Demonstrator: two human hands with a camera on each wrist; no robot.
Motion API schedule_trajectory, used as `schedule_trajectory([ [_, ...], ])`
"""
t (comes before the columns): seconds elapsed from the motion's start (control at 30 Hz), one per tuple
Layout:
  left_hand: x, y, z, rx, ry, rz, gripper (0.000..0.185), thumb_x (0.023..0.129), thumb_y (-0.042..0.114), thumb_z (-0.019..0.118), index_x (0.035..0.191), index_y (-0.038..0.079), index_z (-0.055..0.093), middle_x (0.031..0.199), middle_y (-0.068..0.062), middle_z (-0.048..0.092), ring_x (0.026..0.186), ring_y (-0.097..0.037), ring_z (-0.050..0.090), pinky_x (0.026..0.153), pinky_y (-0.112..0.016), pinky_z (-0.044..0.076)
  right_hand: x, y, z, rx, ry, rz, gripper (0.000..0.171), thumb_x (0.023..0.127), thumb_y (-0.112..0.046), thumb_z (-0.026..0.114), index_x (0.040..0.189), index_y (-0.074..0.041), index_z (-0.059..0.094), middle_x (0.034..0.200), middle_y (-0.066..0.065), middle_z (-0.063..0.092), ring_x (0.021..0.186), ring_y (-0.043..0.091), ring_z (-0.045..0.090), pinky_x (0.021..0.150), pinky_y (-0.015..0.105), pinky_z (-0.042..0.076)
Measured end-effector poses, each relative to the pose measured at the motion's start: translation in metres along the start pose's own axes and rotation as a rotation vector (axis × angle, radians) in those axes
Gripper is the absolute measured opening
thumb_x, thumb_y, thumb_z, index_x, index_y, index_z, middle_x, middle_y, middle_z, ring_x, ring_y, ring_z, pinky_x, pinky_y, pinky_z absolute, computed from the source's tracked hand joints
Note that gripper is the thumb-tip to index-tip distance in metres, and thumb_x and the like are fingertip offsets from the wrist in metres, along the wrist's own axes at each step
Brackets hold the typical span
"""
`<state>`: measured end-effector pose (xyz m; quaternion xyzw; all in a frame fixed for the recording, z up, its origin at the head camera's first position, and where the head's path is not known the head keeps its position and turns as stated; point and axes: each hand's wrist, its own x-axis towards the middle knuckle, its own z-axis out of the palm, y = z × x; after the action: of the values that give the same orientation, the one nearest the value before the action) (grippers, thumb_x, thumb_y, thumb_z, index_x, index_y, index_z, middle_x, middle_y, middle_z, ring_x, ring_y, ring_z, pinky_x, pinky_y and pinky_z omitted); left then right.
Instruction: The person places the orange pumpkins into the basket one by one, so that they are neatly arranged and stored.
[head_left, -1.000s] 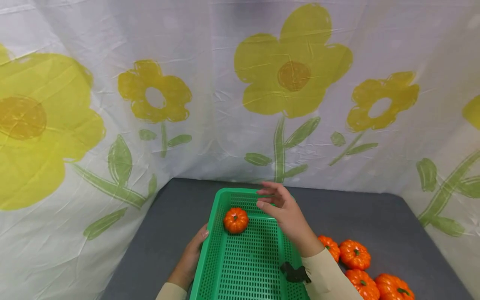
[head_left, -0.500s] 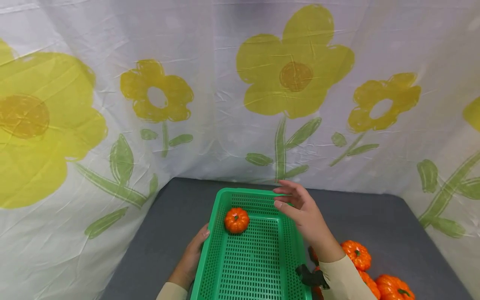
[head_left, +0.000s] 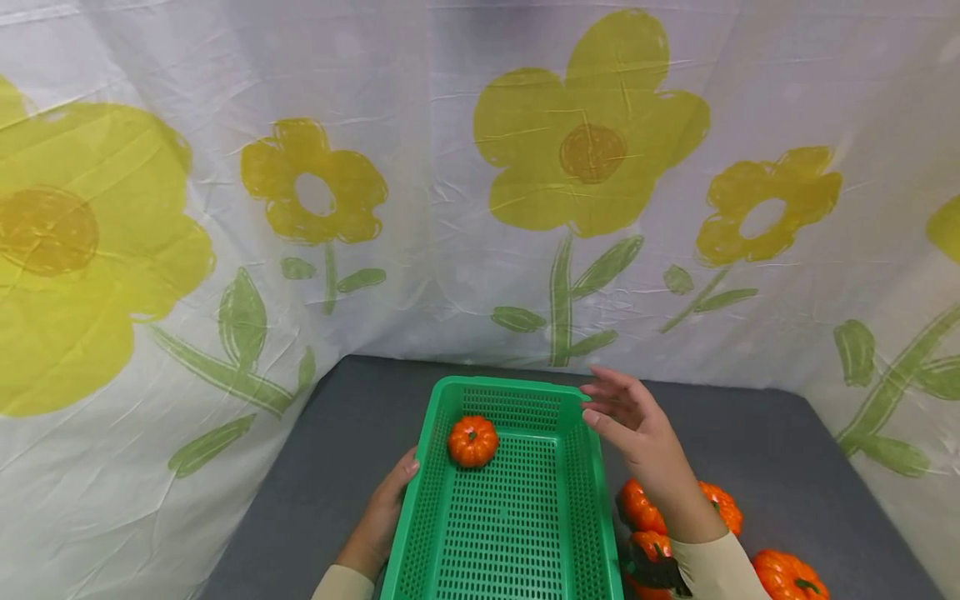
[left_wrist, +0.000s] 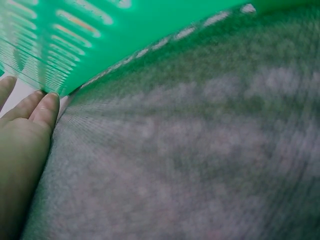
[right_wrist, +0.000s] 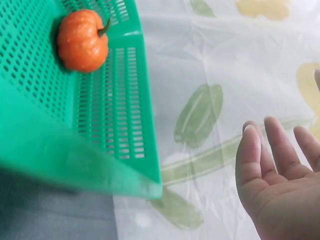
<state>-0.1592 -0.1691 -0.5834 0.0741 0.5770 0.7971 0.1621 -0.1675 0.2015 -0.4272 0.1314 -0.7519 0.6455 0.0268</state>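
My left hand [head_left: 380, 518] rests flat-fingered against the green perforated plastic basket [head_left: 510, 550] on the grey bench [head_left: 322, 467]; one small orange pumpkin [head_left: 472, 441] lies inside. My right hand [head_left: 637, 421] hovers empty, fingers apart; a careless sweep could knock the loose pumpkins [head_left: 787, 573] off.

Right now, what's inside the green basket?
One small orange pumpkin sits in the green basket, near its far left corner. The rest of the visible floor is bare mesh; the near end is out of frame.
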Motion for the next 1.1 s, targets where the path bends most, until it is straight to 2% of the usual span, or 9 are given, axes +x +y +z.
schedule_trajectory([
  [0.23, -0.001, -0.001, -0.002, 0.006, -0.002, -0.009, 0.068, 0.118, 0.045, 0.031, 0.174, 0.010, 0.013, 0.163, -0.028, 0.038, 0.137, -0.031, 0.054, 0.106, -0.041, 0.050, -0.009, 0.007, -0.015, -0.035, 0.028, 0.014, 0.057, 0.110, -0.019, 0.070, 0.161, -0.012, 0.046, 0.151, 0.018, 0.056, 0.133, 0.032, 0.058, 0.100, 0.029, 0.054],
  [0.43, -0.001, -0.001, -0.003, 0.005, -0.005, -0.005, 0.069, 0.118, 0.045, 0.030, 0.174, 0.009, 0.011, 0.165, -0.028, 0.036, 0.138, -0.030, 0.054, 0.107, -0.041, 0.050, -0.017, 0.009, -0.026, -0.052, 0.051, 0.022, 0.057, 0.111, -0.019, 0.068, 0.162, -0.011, 0.044, 0.151, 0.019, 0.056, 0.130, 0.022, 0.061, 0.099, 0.028, 0.054],
  [0.9, -0.001, 0.001, -0.001, 0.003, -0.018, -0.006, 0.069, 0.118, 0.046, 0.030, 0.175, 0.011, 0.011, 0.168, -0.027, 0.033, 0.143, -0.032, 0.050, 0.109, -0.041, 0.049, -0.038, 0.024, -0.057, 0.006, 0.094, -0.038, 0.049, 0.113, -0.006, 0.061, 0.160, -0.007, 0.046, 0.144, 0.015, 0.059, 0.123, 0.019, 0.064, 0.092, 0.028, 0.057],
  [0.97, -0.002, 0.001, -0.001, 0.006, -0.012, -0.004, 0.069, 0.118, 0.046, 0.030, 0.175, 0.011, 0.012, 0.167, -0.027, 0.034, 0.142, -0.033, 0.050, 0.109, -0.041, 0.049, -0.041, 0.025, -0.062, 0.007, 0.109, -0.025, 0.049, 0.113, -0.005, 0.061, 0.160, -0.007, 0.046, 0.144, 0.014, 0.060, 0.122, 0.019, 0.064, 0.092, 0.028, 0.057],
  [1.1, -0.001, 0.001, 0.000, -0.007, -0.010, -0.004, 0.068, 0.118, 0.045, 0.030, 0.175, 0.012, 0.013, 0.167, -0.027, 0.035, 0.143, -0.035, 0.050, 0.109, -0.041, 0.049, -0.048, 0.029, -0.070, -0.002, 0.162, 0.065, 0.052, 0.112, -0.012, 0.066, 0.159, -0.011, 0.046, 0.144, 0.009, 0.061, 0.121, 0.014, 0.065, 0.092, 0.026, 0.057],
])
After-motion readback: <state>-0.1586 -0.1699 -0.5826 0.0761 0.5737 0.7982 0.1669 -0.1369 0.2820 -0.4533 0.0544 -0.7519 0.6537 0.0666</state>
